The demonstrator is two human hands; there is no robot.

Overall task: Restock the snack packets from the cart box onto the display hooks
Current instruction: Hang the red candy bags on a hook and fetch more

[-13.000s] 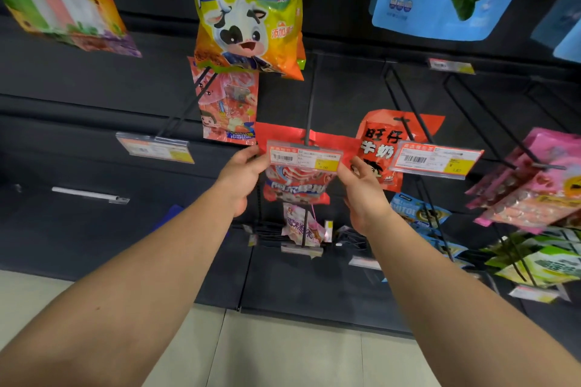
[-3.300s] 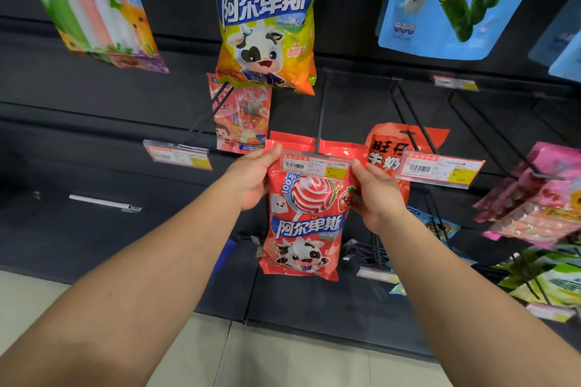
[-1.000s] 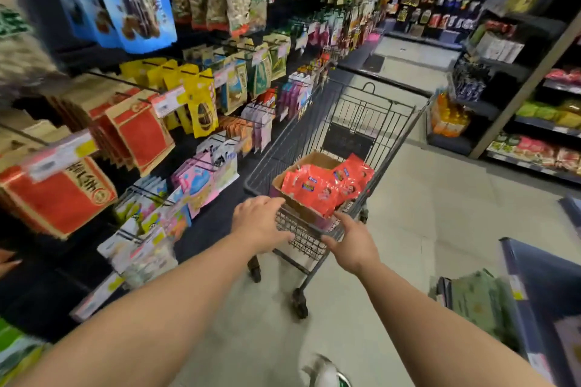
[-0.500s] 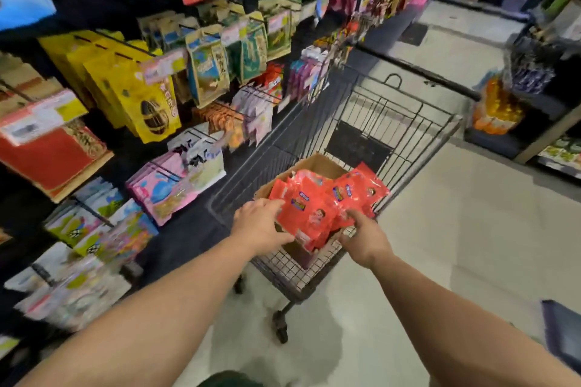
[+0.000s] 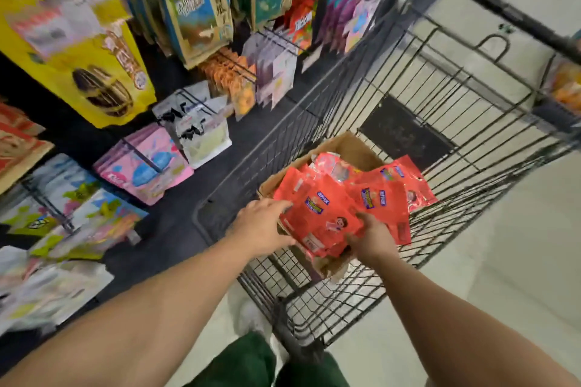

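Over the cardboard box (image 5: 352,148) sitting in the wire cart (image 5: 440,97), the left hand (image 5: 261,226) is laying relaxed, outstretched fingers against the near red snack packets (image 5: 317,214) heaped in that box, while the right hand (image 5: 372,237) is gripping the stack's near edge from beneath.

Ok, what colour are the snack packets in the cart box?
Red, with small blue and yellow labels; the snack packets lie in the cardboard cart box, best seen in the head view.
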